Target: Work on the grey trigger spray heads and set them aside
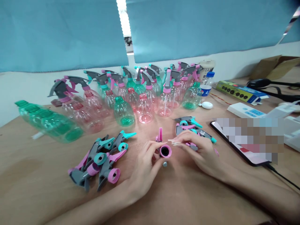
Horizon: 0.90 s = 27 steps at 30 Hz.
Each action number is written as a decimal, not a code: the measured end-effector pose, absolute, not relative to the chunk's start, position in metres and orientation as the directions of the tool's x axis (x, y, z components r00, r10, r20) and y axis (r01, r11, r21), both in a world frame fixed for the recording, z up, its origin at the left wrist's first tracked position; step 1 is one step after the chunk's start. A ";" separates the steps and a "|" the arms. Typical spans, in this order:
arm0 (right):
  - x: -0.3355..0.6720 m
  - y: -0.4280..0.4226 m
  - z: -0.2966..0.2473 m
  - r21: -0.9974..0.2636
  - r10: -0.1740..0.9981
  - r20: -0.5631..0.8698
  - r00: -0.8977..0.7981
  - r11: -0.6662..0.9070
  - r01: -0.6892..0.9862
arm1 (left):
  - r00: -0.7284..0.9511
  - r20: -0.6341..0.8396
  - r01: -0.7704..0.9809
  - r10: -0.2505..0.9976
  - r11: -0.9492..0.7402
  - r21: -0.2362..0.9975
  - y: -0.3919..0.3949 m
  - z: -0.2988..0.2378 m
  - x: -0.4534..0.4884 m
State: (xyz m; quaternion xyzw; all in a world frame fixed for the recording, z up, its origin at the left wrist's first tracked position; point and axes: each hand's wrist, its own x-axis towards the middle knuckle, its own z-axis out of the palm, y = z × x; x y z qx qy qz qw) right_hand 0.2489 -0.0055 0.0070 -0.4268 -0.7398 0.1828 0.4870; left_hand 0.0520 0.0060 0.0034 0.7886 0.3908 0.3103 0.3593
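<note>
My left hand (147, 157) grips a trigger spray head (165, 151) with a pink collar, its dark round opening turned toward me and its pink trigger pointing away. Just to the right, my right hand (199, 150) has thumb and fingers pinched together near the collar. Something pale and thin shows at those fingertips, too small to make out. Left of my hands lies a pile of loose spray heads (100, 158) in grey, pink and teal. More spray heads (187, 122) lie beyond my right hand, which partly hides them.
Clear pink bottles (145, 109) and green bottles (124, 112) stand across the back, many with spray heads fitted. Nested green bottles (51, 122) lie at left. A phone (243, 143) with a cable, a power strip (246, 112), a box (239, 92) and a drink bottle (207, 84) are at right.
</note>
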 end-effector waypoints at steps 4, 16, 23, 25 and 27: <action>0.250 -0.005 0.009 -0.699 0.835 0.534 -0.132 0.524 0.487 | 0.498 0.207 0.384 0.842 -0.428 0.818 0.006 0.005 0.052; 0.244 -0.006 -0.002 -0.608 0.750 0.547 -0.372 0.661 0.440 | 0.499 0.237 0.386 0.833 -0.459 0.800 0.008 0.001 0.053; 0.241 -0.006 -0.001 -0.636 0.791 0.493 -0.363 0.612 0.470 | 0.499 0.237 0.397 0.834 -0.463 0.793 0.007 0.003 0.054; 0.241 -0.007 0.000 -0.649 0.805 0.484 -0.344 0.594 0.475 | 0.505 0.241 0.403 0.829 -0.473 0.783 0.007 0.003 0.053; 0.242 -0.007 0.001 -0.658 0.814 0.501 -0.295 0.579 0.481 | 0.513 0.237 0.410 0.825 -0.478 0.777 0.007 0.002 0.053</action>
